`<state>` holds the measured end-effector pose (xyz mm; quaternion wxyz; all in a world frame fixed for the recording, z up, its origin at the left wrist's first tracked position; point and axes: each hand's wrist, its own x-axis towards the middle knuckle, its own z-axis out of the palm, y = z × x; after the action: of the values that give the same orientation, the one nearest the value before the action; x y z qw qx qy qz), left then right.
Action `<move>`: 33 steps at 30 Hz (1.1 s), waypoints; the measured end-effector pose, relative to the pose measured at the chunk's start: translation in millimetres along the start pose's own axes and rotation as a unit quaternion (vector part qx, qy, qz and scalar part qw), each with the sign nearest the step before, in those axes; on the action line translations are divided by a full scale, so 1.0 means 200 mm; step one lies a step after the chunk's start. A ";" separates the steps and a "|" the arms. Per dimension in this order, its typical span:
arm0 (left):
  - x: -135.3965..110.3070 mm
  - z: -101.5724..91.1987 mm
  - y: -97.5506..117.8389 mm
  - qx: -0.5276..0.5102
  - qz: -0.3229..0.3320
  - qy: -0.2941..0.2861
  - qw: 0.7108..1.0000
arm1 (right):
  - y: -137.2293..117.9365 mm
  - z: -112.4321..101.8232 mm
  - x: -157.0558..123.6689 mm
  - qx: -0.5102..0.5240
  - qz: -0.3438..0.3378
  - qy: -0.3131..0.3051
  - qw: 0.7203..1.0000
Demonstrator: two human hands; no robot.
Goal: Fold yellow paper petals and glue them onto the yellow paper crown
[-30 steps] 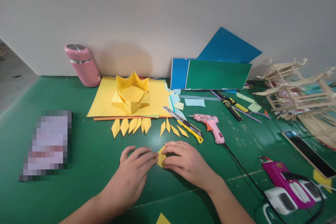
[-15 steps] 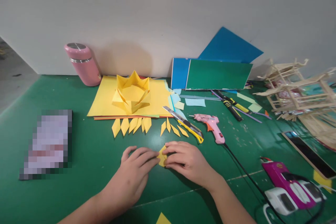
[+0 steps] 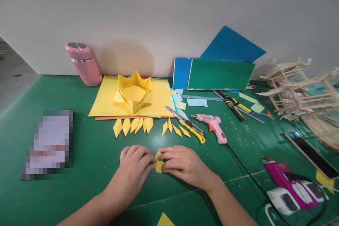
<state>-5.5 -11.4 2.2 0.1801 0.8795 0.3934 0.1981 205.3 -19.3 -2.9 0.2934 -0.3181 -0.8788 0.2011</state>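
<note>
Between my hands, low over the green tabletop, is a small folded piece of yellow paper [image 3: 159, 164]. My left hand [image 3: 139, 167] has its fingertips at the paper's left edge, fingers curled together. From the other side my right hand [image 3: 186, 164] pinches its right edge, partly covering it. Just beyond lie several folded yellow paper diamonds [image 3: 126, 126] in a row. Behind them a yellow folded-paper crown shape [image 3: 132, 103] rests on a stack of coloured paper [image 3: 102, 104]. Another yellow paper piece [image 3: 164, 220] shows at the bottom edge.
A box cutter [image 3: 189, 127] and a pink glue gun [image 3: 212, 123] lie beyond my right hand; its cord runs to a magenta power strip [image 3: 288, 180]. Pliers [image 3: 233, 107], a phone [image 3: 312, 155] and a wooden stick model [image 3: 293, 88] are right. A pink flask [image 3: 84, 67] stands left.
Both hands have shifted slightly left and nearer with the yellow paper, which shows a little more between the fingers. The other things on the table stay put.
</note>
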 end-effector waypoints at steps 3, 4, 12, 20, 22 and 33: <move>0.00 0.01 0.00 -0.002 -0.014 -0.004 1.000 | 0.00 0.00 0.00 0.001 0.002 -0.009 1.000; 0.01 0.01 0.00 -0.002 -0.017 -0.005 1.000 | 0.00 0.00 0.00 0.002 0.002 -0.008 1.000; 0.01 0.02 0.02 0.017 -0.035 0.004 0.999 | -0.02 -0.02 0.02 0.015 0.005 -0.012 1.000; 0.01 0.03 0.03 0.025 -0.028 0.032 0.999 | -0.02 -0.01 0.02 0.019 0.012 -0.013 1.000; 0.01 0.03 0.02 0.025 -0.028 0.037 0.999 | -0.02 -0.01 0.02 0.021 0.011 -0.010 1.000; 0.00 0.02 0.02 0.024 -0.027 0.021 0.999 | -0.04 0.00 0.03 0.080 0.044 0.015 0.996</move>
<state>-0.1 -14.2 1.0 0.1560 0.8684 0.4250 0.2023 198.7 -20.2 4.1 0.3221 -0.3351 -0.8404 0.2787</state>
